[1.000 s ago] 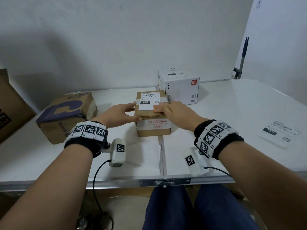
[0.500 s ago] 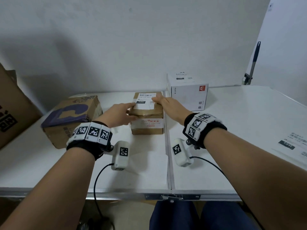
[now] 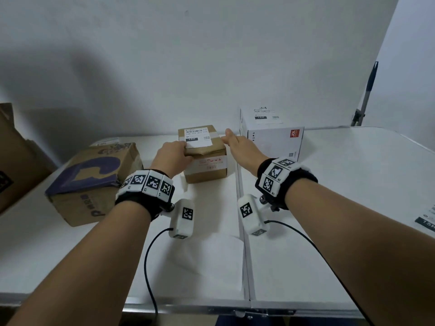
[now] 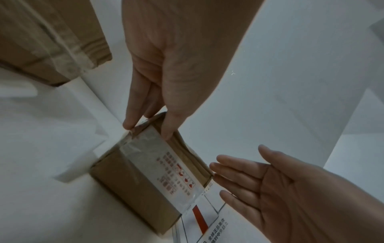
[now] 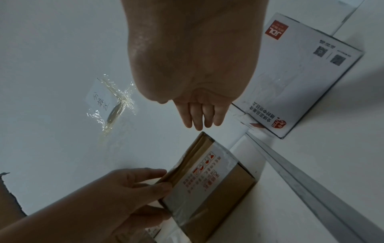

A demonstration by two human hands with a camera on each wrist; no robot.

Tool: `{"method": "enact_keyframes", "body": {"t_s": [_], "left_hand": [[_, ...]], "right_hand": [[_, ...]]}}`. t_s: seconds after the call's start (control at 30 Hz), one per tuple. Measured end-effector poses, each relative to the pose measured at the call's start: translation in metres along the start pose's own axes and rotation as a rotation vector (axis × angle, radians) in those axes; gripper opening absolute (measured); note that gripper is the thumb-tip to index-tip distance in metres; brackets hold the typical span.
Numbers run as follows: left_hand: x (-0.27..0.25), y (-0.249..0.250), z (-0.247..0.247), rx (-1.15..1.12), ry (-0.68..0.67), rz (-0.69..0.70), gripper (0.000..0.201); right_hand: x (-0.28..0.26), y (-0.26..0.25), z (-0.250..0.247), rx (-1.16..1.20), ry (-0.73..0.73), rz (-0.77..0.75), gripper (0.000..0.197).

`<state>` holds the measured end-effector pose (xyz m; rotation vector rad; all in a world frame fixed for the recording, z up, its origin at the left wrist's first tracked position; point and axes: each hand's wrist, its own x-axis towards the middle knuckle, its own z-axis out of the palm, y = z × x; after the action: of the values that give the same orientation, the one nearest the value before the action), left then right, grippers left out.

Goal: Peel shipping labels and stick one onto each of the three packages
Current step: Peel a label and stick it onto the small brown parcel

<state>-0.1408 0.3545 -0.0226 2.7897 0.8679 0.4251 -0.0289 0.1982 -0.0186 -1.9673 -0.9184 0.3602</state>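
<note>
A small brown box (image 3: 206,164) (image 4: 149,177) (image 5: 209,177) stands mid-table near the wall, a shipping label (image 3: 197,137) stuck on its top. My left hand (image 3: 173,154) (image 4: 147,129) (image 5: 141,185) grips its left end, thumb on the top edge. My right hand (image 3: 237,147) (image 4: 270,179) (image 5: 197,115) is open with straight fingers, just off the box's right end. A white box (image 3: 273,140) (image 5: 301,74) to the right carries a label (image 3: 266,115) on top. A larger brown box (image 3: 94,177) with purple print sits at left.
A sheet with labels (image 3: 426,220) lies at the right edge of the white table (image 3: 329,208). A blank white sheet (image 3: 211,250) lies near the front. A big cardboard carton (image 3: 16,156) stands far left. The wall is close behind the boxes.
The small brown box has slid away from me toward the wall. My right hand has come off its top label and now hovers at its right end.
</note>
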Motion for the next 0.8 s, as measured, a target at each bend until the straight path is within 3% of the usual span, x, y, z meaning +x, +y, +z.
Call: {"method": "enact_keyframes", "body": {"t_s": [0.13, 0.33, 0.4, 0.5, 0.57, 0.7, 0.8], "left_hand": [[0.013, 0.000, 0.012, -0.070, 0.007, -0.016, 0.040], [0.015, 0.000, 0.018, -0.392, -0.102, -0.116, 0.066], [0.011, 0.001, 0.015, -0.410, -0.005, -0.130, 0.065], [0.005, 0.012, 0.002, -0.495, 0.266, -0.041, 0.043], [0.001, 0.029, -0.007, -0.570, 0.308, 0.035, 0.035], [-0.011, 0.084, -0.005, -0.646, 0.051, 0.183, 0.027], [-0.021, 0.128, 0.004, -0.852, -0.219, 0.229, 0.023]], "right_hand": [[0.007, 0.006, -0.002, -0.007, 0.017, 0.023, 0.067], [0.013, 0.006, -0.001, -0.044, 0.042, 0.033, 0.068], [0.011, 0.007, 0.001, -0.051, 0.050, 0.038, 0.071], [0.004, 0.012, 0.000, -0.067, 0.067, 0.043, 0.074], [-0.002, 0.016, -0.006, -0.066, 0.101, 0.052, 0.072], [-0.022, 0.031, -0.032, -0.070, 0.189, 0.070, 0.060], [-0.043, 0.045, -0.059, -0.180, 0.224, 0.117, 0.048]]}}
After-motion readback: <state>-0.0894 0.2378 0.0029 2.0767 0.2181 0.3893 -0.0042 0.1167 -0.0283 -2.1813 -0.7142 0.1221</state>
